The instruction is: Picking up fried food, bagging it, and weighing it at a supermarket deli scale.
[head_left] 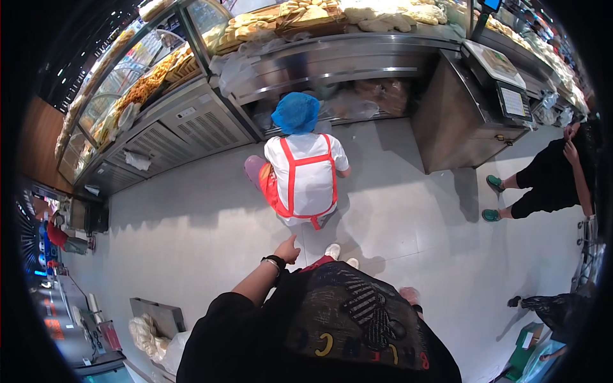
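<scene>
My left hand [288, 250] is held out in front of me, empty, its index finger stretched toward the crouching person's back and the other fingers partly curled. A dark band and a light bracelet circle its wrist. It appears not to touch anything. My right hand [409, 295] hangs low at my right side, blurred and partly covered by my black shirt [377, 319]; its fingers cannot be made out. Nearest to the left hand is a person [311, 175] in a blue cap [295, 113], white top and red-strapped apron, low down facing the open shelf [383, 118] under the counter.
Breads [313, 14] lie on the counter ahead, and a glass case [143, 83] stands at left. A scale [495, 64] tops the metal cabinet [450, 115] at right. Another person [549, 172] in green shoes stands right. A grey crate [159, 316] sits at lower left.
</scene>
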`<state>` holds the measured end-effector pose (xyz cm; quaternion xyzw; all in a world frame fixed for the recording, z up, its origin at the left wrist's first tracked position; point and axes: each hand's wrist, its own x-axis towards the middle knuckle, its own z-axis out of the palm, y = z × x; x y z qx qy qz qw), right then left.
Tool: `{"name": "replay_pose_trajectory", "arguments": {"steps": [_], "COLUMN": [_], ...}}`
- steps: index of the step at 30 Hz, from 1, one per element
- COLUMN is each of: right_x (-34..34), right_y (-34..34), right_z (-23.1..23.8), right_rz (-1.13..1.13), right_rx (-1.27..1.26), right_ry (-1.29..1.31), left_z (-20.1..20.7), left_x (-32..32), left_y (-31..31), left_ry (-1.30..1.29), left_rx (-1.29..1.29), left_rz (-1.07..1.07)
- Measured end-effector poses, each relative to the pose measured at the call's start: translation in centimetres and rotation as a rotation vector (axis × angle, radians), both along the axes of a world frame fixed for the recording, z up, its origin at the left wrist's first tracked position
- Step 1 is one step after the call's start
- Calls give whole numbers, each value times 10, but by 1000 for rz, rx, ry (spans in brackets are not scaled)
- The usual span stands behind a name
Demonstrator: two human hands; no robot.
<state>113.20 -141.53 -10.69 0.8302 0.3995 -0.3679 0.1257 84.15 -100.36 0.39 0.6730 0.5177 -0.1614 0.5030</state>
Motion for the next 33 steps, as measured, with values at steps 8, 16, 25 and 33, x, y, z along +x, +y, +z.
{"name": "replay_pose_trajectory", "arguments": {"steps": [8, 16, 25, 33], "right_x": [24, 23, 11, 19], "right_y": [-7, 14, -9, -7], "right_z": [-33, -31, -87, -25], "right_rz": [-316, 79, 288, -290], "right_rx": [182, 147, -18, 63], "right_ry": [121, -26, -8, 145], "left_z": [-3, -5, -31, -18], "left_x": [-13, -29, -51, 4], "left_y": [-15, -28, -28, -24], "left_ry": [8, 11, -99, -69], "left_rx": [8, 28, 124, 176], "left_rz": [-4, 99, -29, -208]}}
